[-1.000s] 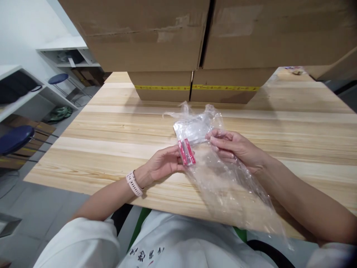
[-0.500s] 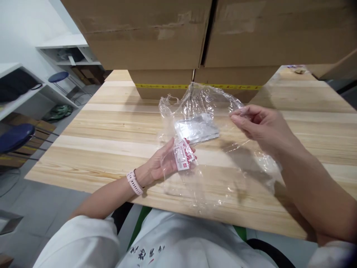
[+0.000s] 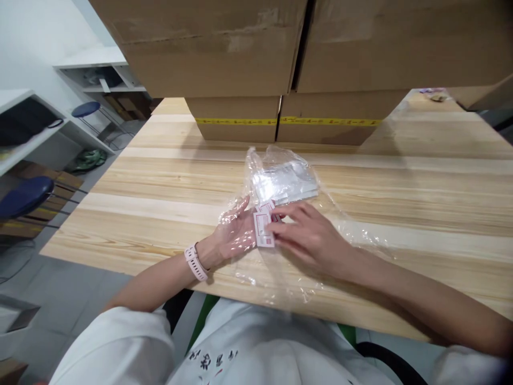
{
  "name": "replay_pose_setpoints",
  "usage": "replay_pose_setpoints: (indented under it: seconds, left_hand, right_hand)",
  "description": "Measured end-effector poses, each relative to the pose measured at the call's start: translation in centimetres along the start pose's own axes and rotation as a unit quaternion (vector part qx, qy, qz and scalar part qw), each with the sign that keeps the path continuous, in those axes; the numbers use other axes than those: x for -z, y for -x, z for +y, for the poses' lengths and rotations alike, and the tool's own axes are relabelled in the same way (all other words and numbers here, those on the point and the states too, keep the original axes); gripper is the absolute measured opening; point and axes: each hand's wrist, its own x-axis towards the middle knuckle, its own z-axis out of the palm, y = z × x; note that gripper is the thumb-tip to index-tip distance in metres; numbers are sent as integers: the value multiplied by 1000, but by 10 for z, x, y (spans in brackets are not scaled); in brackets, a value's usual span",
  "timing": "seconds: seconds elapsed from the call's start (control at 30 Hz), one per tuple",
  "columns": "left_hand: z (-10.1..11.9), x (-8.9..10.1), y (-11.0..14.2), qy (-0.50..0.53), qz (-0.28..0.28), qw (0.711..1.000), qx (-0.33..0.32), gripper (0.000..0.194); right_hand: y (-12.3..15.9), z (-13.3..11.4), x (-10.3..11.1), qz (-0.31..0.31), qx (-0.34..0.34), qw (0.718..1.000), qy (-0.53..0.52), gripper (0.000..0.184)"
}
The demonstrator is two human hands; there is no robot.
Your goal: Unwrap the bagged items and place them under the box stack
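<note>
My left hand (image 3: 234, 234), palm up with the thumb out, supports several small white-and-red printed cards (image 3: 262, 227). Clear plastic film drapes over its palm; its fingertips are hidden behind the cards. My right hand (image 3: 310, 235) reaches in from the right, thumb and fingers pinching the front card by its right edge. Just beyond both hands, a stack of flat silver pouches (image 3: 286, 182) lies on the table under the crumpled clear plastic bag (image 3: 276, 158). The bag spreads toward me and to the right.
A wooden table (image 3: 160, 176) lies under my forearms. Large cardboard boxes (image 3: 208, 53) stand stacked at its back, the lower ones banded with yellow tape (image 3: 236, 121). Blue stools (image 3: 28, 195) and white shelves (image 3: 90, 65) are off to the left.
My right hand has let go of the raised plastic film and come down left to the cards. The bag has sunk lower over the silver pouches. My left hand stays nearly in place.
</note>
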Motion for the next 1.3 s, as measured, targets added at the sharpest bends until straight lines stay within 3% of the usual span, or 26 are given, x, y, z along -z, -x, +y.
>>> replay_pose_setpoints:
  seconds: [0.1,0.17,0.3,0.43,0.5,0.63,0.73,0.83,0.9,0.97,1.03,1.17,1.3]
  left_hand:
    - [1,1,2,24,-19,999,30,49]
    - [0,1,3,52,-33,997,41,47]
    - [-5,-1,5,91,-52,994,27,46]
    - [-9,0,2,74,-64,995,7,54]
    - [-9,1,1,62,-61,996,0,55]
    - [-7,1,4,47,-55,997,1,58]
    - [-6,1,4,36,-70,997,7,63]
    - [4,5,1,15,-73,997,10,65]
    - [18,11,0,-13,-55,998,-1,65]
    - [39,20,5,-49,-16,998,-40,63]
    - [63,31,16,-87,36,991,-97,62]
    - [88,48,49,-152,114,961,-204,71]
    - [72,41,76,-279,207,915,-204,84]
  right_hand:
    - [5,-8,-16,-26,61,998,-14,29]
    - [8,-8,-24,-16,61,998,-14,30]
    - [11,-1,-35,27,-25,999,-21,40]
    - [11,3,-36,17,-120,992,-34,76]
    - [10,2,-34,25,-130,991,-34,86]
    - [11,-5,-36,89,-56,994,-15,74]
    - [13,-9,-39,120,11,991,-61,66]
    - [14,-9,-40,115,-23,980,-163,61]
    - [13,-6,-39,95,-134,958,-237,58]
    - [12,0,-39,75,-263,914,-301,56]
    - [11,6,-38,64,-348,870,-344,57]
    - [9,12,-38,61,-384,842,-374,55]
    - [9,11,-39,57,-381,838,-387,52]
